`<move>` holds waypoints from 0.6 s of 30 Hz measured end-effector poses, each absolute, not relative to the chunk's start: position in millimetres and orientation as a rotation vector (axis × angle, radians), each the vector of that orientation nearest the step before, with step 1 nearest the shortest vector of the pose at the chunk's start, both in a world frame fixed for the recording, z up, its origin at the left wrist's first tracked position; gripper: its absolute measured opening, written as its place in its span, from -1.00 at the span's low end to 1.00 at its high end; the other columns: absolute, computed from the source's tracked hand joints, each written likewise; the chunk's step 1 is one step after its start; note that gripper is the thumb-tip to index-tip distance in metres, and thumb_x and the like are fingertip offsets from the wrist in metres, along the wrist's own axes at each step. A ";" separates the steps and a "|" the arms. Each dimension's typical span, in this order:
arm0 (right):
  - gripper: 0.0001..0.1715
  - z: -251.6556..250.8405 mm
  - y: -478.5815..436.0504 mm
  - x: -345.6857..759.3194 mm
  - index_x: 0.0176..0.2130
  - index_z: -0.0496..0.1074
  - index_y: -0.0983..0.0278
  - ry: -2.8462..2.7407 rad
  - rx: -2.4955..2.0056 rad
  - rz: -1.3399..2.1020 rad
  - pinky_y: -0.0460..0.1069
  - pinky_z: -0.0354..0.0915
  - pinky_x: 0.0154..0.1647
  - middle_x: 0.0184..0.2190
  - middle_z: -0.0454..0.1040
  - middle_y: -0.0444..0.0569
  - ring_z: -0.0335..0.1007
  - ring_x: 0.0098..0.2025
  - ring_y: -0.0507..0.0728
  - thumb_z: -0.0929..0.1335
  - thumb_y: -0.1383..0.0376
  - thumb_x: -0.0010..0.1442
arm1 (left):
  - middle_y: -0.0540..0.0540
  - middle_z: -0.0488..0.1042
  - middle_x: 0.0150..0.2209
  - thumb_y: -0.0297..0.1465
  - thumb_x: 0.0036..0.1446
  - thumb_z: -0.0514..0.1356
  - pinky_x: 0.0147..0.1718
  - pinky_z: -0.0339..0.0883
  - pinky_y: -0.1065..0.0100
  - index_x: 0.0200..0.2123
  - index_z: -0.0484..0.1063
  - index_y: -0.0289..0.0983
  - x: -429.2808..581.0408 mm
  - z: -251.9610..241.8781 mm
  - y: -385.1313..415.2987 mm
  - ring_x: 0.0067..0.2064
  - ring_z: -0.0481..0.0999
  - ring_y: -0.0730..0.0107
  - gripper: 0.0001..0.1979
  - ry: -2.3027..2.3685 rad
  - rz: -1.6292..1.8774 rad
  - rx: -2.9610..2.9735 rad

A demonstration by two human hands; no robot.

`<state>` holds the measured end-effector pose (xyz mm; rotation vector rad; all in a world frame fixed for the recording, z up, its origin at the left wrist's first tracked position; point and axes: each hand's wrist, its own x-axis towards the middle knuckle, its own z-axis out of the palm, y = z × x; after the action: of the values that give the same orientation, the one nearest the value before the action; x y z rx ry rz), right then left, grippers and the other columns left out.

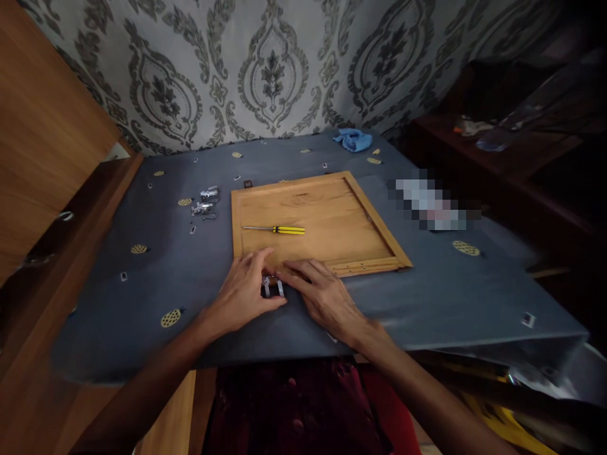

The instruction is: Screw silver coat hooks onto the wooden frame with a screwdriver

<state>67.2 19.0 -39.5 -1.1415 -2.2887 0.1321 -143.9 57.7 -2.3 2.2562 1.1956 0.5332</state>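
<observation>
A wooden cabinet door (313, 202) with a raised frame lies flat on the cloth-covered table. At its near edge, a metal cabinet hinge (272, 287) sits with its arm sticking out toward me. My left hand (246, 287) curves around this hinge, thumb below and fingers above, closed on it. From the right, my right hand (327, 297) rests over the door's near rail, its fingers drawn together at the hinge. Whatever its fingertips pinch is too small to make out. A screwdriver (289, 230) with a yellow and black handle lies on the door panel.
Several loose metal hinges (206, 202) lie on the blue-grey tablecloth (180, 284), left of the door. A blue cloth (353, 139) is crumpled at the back. To the left stands a wooden cabinet (52, 126); a patterned curtain (272, 69) hangs behind the table.
</observation>
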 end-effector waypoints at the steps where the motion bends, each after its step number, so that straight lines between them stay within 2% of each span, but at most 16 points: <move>1: -0.43 -39.5 19.1 67.3 0.21 0.43 0.21 -2.287 -1.138 0.133 0.22 0.45 0.06 0.08 0.51 0.13 0.40 0.06 0.25 0.24 0.53 0.29 | -0.11 0.56 -0.09 -0.38 -0.05 0.44 0.18 0.31 -0.11 0.24 0.14 -0.21 -143.9 -2.7 57.7 0.13 0.48 -0.05 -0.18 1.196 0.537 2.256; 10: -0.43 -41.1 19.3 66.9 0.19 0.44 0.20 -2.233 -1.124 0.163 0.19 0.45 0.06 0.08 0.51 0.11 0.42 0.07 0.24 0.23 0.54 0.29 | -0.15 0.54 -0.04 -0.39 -0.08 0.46 0.18 0.32 -0.11 0.23 0.18 -0.25 -143.3 -3.1 57.3 0.14 0.47 -0.06 -0.17 1.216 0.551 2.256; 18: -0.46 -36.6 20.0 68.9 0.17 0.45 0.22 -2.180 -1.120 0.171 0.20 0.47 0.05 0.06 0.51 0.12 0.42 0.05 0.23 0.22 0.54 0.30 | -0.12 0.56 -0.09 -0.40 -0.08 0.46 0.18 0.32 -0.11 0.22 0.18 -0.26 -143.1 -4.3 57.6 0.09 0.50 -0.03 -0.18 1.202 0.571 2.268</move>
<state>68.9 20.0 -36.6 -1.1197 -2.1799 0.1709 -143.1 57.6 -4.3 2.2676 1.2024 0.5709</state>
